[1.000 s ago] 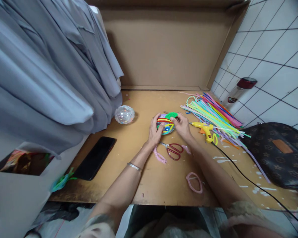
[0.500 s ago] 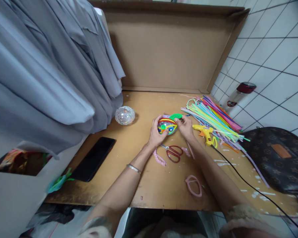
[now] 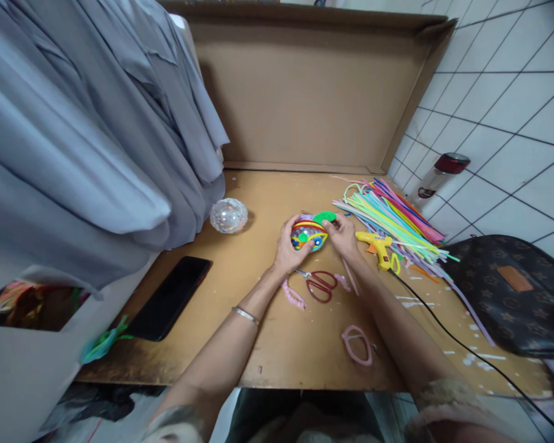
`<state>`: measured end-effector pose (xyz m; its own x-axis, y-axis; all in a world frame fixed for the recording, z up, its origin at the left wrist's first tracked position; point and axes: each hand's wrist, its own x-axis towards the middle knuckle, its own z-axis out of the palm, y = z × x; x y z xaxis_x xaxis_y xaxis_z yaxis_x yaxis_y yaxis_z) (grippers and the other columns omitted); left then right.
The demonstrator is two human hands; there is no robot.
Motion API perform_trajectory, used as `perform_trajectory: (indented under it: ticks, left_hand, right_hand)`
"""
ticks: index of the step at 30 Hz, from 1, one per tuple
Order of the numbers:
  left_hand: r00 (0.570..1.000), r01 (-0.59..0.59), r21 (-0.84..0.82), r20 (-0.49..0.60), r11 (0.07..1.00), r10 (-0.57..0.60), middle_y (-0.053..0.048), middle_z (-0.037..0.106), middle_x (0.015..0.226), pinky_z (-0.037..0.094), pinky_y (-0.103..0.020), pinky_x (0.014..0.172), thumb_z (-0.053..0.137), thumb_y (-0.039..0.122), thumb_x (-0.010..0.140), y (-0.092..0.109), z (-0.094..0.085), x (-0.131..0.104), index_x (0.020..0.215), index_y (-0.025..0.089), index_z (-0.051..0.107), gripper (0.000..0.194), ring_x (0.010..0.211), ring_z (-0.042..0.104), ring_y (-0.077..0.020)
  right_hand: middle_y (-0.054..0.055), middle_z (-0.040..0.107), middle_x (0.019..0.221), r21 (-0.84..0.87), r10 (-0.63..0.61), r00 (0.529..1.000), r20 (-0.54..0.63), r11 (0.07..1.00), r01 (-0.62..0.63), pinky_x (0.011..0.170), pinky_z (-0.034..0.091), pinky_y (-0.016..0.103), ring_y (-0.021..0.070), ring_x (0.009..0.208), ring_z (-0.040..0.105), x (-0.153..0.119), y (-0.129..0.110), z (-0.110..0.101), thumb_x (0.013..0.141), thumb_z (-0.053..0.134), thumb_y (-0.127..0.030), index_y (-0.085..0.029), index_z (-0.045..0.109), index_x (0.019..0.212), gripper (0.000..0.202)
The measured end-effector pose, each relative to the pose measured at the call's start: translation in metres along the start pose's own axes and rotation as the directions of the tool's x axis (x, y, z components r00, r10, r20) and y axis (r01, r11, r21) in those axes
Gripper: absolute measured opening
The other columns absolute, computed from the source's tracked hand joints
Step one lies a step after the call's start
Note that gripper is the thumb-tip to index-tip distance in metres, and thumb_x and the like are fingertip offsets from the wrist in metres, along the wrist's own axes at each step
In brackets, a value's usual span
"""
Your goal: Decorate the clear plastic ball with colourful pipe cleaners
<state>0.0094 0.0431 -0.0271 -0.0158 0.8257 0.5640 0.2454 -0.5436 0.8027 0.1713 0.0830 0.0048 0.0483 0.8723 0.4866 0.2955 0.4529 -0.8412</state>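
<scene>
A round ball decorated in several colours [image 3: 308, 235] is held above the wooden table, with my left hand [image 3: 288, 247] wrapped round its left side and front. At the ball's upper right, my right hand [image 3: 342, 234] pinches a fuzzy green piece [image 3: 324, 217] that touches the ball. Just below the hands lie red-handled scissors [image 3: 322, 286], with a crinkled pink strip [image 3: 294, 295] to their left. A pink loop [image 3: 357, 345] rests nearer the table's front edge.
A yellow glue gun [image 3: 375, 243] with a black cord lies right of my hands, beside many coloured pipe cleaners [image 3: 392, 215]. A clear ball [image 3: 229, 215] and a black phone [image 3: 172, 298] are on the left. Further right are a dark bag [image 3: 512, 301] and a red-capped bottle [image 3: 443, 175].
The whole view has shifted slightly, so the objects appear a little further left. Both hands keep the same grip on the ball and the green piece.
</scene>
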Motion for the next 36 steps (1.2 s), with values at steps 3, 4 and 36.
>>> perform_trajectory:
  ticks: [3,4,36]
  left_hand:
    - [1.0,0.01,-0.013,0.005,1.0,-0.01,-0.016,0.05,0.142,0.041,-0.047,0.11,0.068,0.05,0.081,0.0019,-0.0017,-0.0011,0.138,0.02,0.043,0.069,0.129,0.051,-0.0284]
    - [1.0,0.015,-0.02,0.005,1.0,-0.015,-0.016,0.05,0.142,0.041,-0.047,0.11,0.066,0.051,0.083,0.0028,-0.0024,-0.0015,0.138,0.02,0.043,0.067,0.13,0.051,-0.0283]
    - [0.998,0.058,-0.058,-0.027,0.997,-0.059,-0.015,0.05,0.142,0.041,-0.047,0.11,0.062,0.054,0.085,-0.0004,-0.0021,-0.0022,0.137,0.021,0.044,0.064,0.129,0.051,-0.0291]
  right_hand:
    - [0.003,0.066,0.074,0.014,0.012,1.0,0.002,1.0,-0.012,0.068,0.048,0.031,0.0178,0.069,0.059,0.0,0.0019,-0.0007,0.074,0.06,-0.037,-0.02,0.065,0.075,0.018]
    - [0.003,0.067,0.075,0.019,0.016,1.0,0.003,1.0,-0.016,0.068,0.049,0.032,0.0181,0.07,0.06,0.0,0.0026,-0.0011,0.074,0.061,-0.039,-0.021,0.064,0.076,0.019]
    - [0.003,0.069,0.076,0.108,0.022,1.0,0.005,0.994,-0.022,0.07,0.05,0.033,0.0193,0.072,0.062,-0.0021,0.0072,0.0006,0.073,0.064,-0.044,-0.022,0.065,0.078,0.023]
